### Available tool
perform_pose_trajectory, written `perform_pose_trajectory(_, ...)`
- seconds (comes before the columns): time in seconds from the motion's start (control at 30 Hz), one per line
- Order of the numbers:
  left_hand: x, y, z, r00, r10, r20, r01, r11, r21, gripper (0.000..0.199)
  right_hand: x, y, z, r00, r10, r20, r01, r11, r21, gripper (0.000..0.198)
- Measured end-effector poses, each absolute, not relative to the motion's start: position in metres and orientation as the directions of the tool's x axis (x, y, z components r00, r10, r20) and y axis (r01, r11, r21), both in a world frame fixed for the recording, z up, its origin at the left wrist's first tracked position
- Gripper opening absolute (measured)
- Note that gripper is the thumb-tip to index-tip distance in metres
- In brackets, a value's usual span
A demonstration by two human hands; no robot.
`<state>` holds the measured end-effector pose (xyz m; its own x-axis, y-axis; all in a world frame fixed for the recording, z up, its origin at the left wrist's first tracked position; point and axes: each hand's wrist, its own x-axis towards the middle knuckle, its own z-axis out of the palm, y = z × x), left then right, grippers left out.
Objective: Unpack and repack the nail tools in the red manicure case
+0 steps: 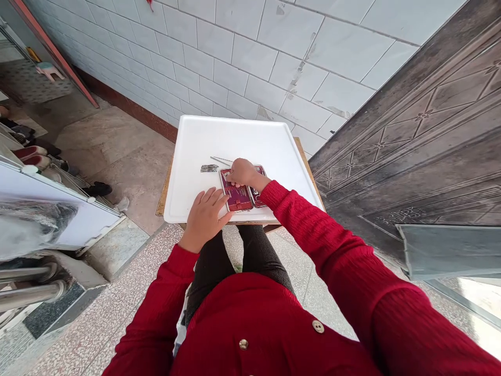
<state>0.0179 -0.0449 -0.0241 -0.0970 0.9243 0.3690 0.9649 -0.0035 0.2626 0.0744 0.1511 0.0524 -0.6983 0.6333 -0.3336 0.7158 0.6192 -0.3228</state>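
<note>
An open dark-red manicure case lies on the white tabletop, with small metal tools in both halves. My left hand rests flat with its fingers apart, the fingertips and thumb at the case's left edge. Over the case's upper part is my right hand, its fingers closed and pointing down at the left half; whatever they hold is hidden. Several nail clippers lie side by side to the left of the case. Thin metal tools lie just above it, partly behind my right hand.
A white tiled wall stands behind the table. To the right is a dark patterned metal door. A shelf with shoes and a white panel stand at the left. My legs are at the table's near edge.
</note>
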Motion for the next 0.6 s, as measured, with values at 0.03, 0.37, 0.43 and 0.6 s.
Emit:
perform_pose_trajectory(0.03,0.018,-0.045,-0.024,-0.095,0.925,0.367,0.964,-0.006,0.264,0.042,0.075,0.154,0.054,-0.685,0.649,-0.332,0.728,0.584,-0.359,0.022)
perform_pose_trajectory(0.37,0.017,-0.046,-0.022,-0.106,0.93,0.352,0.966,0.013,0.257,0.041,0.027,0.208,0.059,-0.714,0.688,-0.133,0.692,0.664,-0.282,0.02)
perform_pose_trajectory(0.43,0.017,-0.047,-0.022,-0.11,0.931,0.349,0.966,0.018,0.257,0.041,0.021,0.214,0.055,-0.724,0.675,-0.145,0.688,0.689,-0.229,0.023)
perform_pose_trajectory(0.6,0.017,-0.046,-0.023,-0.114,0.932,0.345,0.964,0.019,0.265,0.041,0.024,0.209,0.043,-0.773,0.616,-0.153,0.634,0.74,-0.222,0.025)
